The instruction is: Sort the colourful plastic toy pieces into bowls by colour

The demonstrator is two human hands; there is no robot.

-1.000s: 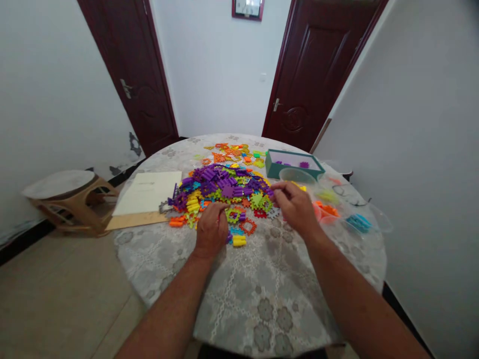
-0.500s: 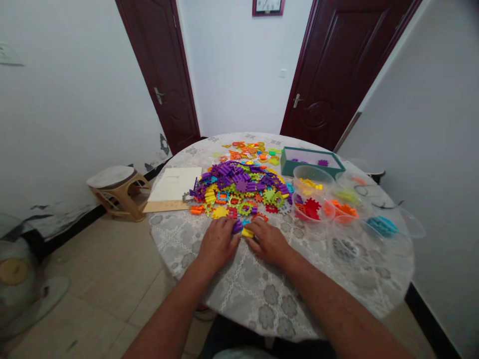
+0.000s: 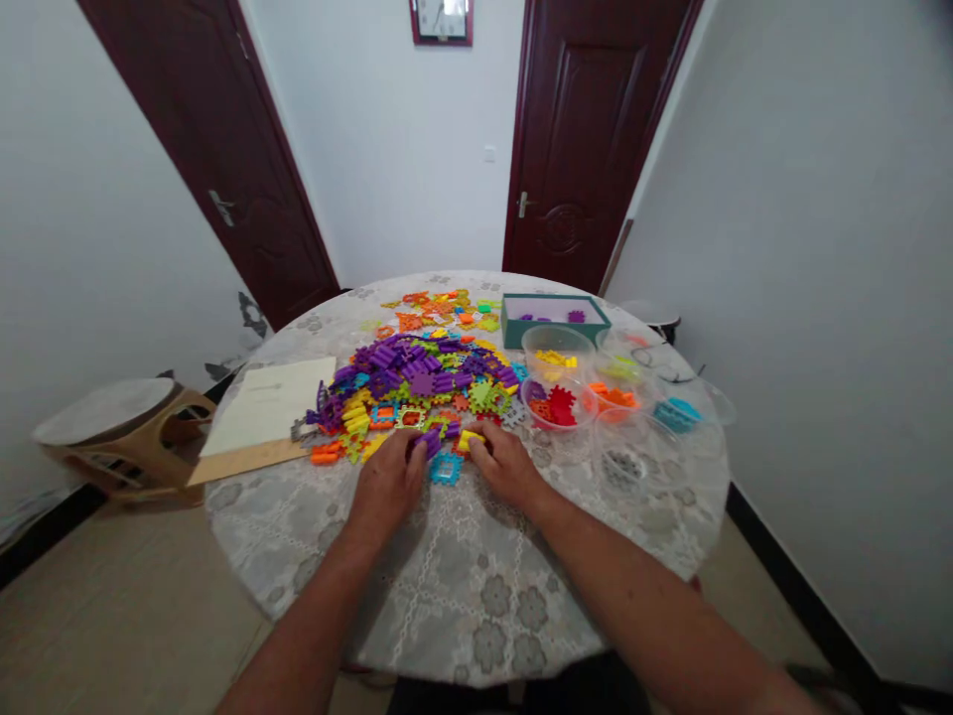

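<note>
My left hand (image 3: 388, 479) is closed on a purple plastic building piece (image 3: 430, 442) at the near edge of a heap. Across from it, my right hand (image 3: 507, 465) pinches a yellow plastic building piece (image 3: 469, 439). A light-blue square frame with toothed edges (image 3: 445, 469) lies flat on the table between both hands. Just beyond spreads the heap of notched pieces (image 3: 421, 383), mostly purple, with green, yellow, orange, red and blue among them. Fingers hide parts of both held pieces.
On the right stand clear round tubs, one with red pieces (image 3: 560, 405), another with blue pieces (image 3: 677, 414). Behind them sits a green box (image 3: 557, 336). A cream sheet (image 3: 275, 397) lies left on the patterned tablecloth (image 3: 447, 586). A stool (image 3: 111, 412) stands beyond the table.
My hands have moved apart, the purple piece in the left and the yellow in the right. The light-blue frame between them now shows fully. The camera view has turned right.
</note>
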